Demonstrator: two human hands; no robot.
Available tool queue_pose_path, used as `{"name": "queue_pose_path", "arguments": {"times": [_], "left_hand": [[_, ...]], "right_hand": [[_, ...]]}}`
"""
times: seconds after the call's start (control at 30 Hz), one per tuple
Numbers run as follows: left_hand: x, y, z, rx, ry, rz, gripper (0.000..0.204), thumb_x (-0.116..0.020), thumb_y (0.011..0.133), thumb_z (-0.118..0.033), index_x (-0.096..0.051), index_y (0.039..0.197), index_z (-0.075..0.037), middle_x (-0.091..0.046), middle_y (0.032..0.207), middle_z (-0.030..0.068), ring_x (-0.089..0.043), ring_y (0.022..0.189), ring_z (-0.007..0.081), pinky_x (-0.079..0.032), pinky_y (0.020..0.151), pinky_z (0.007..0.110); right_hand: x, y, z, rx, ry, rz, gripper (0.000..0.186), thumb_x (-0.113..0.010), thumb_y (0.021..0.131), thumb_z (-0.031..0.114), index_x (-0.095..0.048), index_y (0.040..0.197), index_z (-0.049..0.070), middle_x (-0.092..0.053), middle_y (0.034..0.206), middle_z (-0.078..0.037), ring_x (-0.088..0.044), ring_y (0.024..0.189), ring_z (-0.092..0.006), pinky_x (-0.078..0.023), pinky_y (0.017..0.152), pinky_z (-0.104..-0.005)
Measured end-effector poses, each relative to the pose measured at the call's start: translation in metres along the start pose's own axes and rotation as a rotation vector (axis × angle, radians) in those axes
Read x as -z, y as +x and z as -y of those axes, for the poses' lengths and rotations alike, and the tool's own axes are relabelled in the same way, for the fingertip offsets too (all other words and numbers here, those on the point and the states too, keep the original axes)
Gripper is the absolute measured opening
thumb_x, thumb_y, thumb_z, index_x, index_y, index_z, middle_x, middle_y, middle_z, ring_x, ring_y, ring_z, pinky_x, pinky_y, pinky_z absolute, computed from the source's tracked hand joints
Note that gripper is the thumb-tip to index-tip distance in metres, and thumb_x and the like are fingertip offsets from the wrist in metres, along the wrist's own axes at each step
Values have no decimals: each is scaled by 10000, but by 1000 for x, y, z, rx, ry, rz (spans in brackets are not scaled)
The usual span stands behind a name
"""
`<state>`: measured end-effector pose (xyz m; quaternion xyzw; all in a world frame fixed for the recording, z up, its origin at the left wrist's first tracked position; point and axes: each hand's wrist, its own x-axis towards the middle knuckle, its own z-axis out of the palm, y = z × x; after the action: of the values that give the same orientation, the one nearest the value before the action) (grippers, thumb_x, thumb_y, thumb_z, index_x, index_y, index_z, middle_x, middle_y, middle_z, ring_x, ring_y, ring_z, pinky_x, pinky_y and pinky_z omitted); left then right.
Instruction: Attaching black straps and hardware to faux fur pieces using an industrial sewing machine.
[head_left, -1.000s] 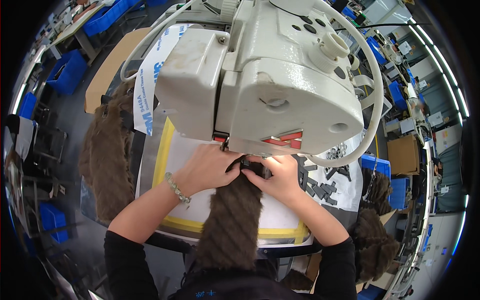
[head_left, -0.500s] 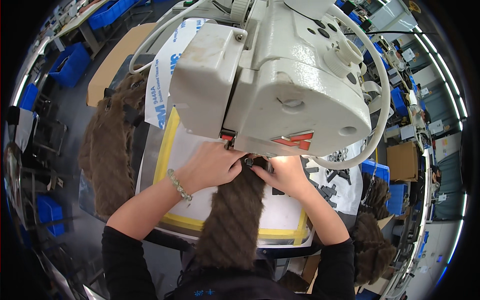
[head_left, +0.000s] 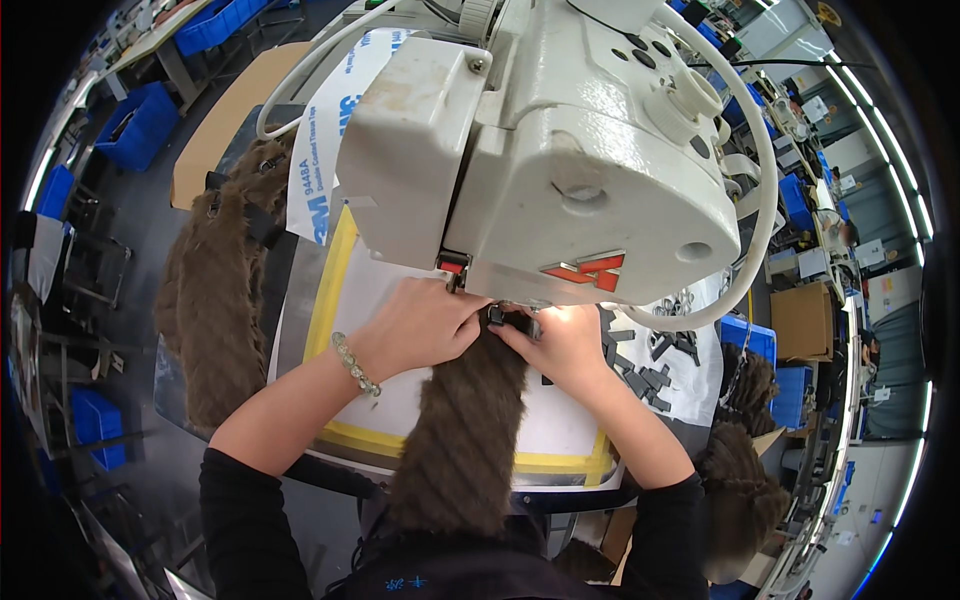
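A strip of brown fur (head_left: pixel 465 430) runs from my lap up to the white sewing machine head (head_left: pixel 590 210), its far end under the machine. My left hand (head_left: pixel 425 322) presses that end from the left, fingers bent and closed on its edge. From the right, my right hand (head_left: pixel 568 345) grips the same end, thumb against a small black fitting (head_left: pixel 496 316) on the fur. The machine head hides the fingertips of both hands and the needle area.
Left of the machine lie more brown fur pieces (head_left: pixel 215 320). Yellow tape (head_left: pixel 375 446) borders the white work surface. On the right are black strips (head_left: pixel 645 385), small metal rings (head_left: pixel 680 305), a blue bin (head_left: pixel 750 340) and further fur (head_left: pixel 740 480).
The whole view has shifted slightly. Both hands keep nearly the same grip on the fur strip, with the black fitting still by the right thumb.
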<state>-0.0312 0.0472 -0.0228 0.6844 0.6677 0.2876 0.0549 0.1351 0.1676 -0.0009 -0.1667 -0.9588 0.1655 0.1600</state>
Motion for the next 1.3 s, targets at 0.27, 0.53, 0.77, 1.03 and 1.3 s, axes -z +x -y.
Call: {"name": "queue_pose_path", "arguments": {"times": [0.27, 0.53, 0.77, 1.03, 1.3], "left_hand": [[-1, -1, 1, -10, 11, -8, 277, -566, 801, -142, -618, 1073, -129, -654, 772, 93, -640, 698, 307, -517, 596, 430], [-2, 0, 2, -22, 15, 3, 258, -569, 797, -126, -610, 1052, -120, -647, 768, 94, -636, 708, 312, -518, 600, 432], [-4, -2, 4, -22, 11, -16, 243, -575, 788, -116, -611, 1028, -110, -635, 720, 91, -629, 656, 313, -514, 580, 430], [-4, -1, 3, -27, -6, -39, 221, -581, 829, -175, -615, 1039, -117, -641, 708, 81, -626, 611, 303, -507, 563, 423], [-10, -3, 8, -59, 29, -51, 232, -625, 856, -290, -602, 983, -98, -643, 703, 76, -632, 615, 289, -502, 555, 407]], "right_hand": [[-1, 3, -7, 214, 66, -156, 197, -814, 675, 196, -719, 828, 115, -676, 768, -33, -646, 654, -230, -491, 562, -318], [-10, 1, -12, 395, -70, -279, 169, -755, 666, 112, -694, 824, 109, -643, 763, -10, -629, 657, -174, -482, 577, -280], [-11, 3, -7, 483, -271, -455, 200, -798, 624, 112, -702, 799, 118, -616, 736, 2, -586, 583, -144, -452, 531, -267], [-18, 0, -10, 200, -47, -355, 175, -810, 636, 108, -712, 780, 96, -653, 688, -36, -628, 597, -209, -477, 540, -302], [-17, 0, -8, 110, 10, -284, 157, -804, 669, 94, -711, 793, 75, -660, 688, -49, -621, 564, -212, -478, 526, -289]]}}
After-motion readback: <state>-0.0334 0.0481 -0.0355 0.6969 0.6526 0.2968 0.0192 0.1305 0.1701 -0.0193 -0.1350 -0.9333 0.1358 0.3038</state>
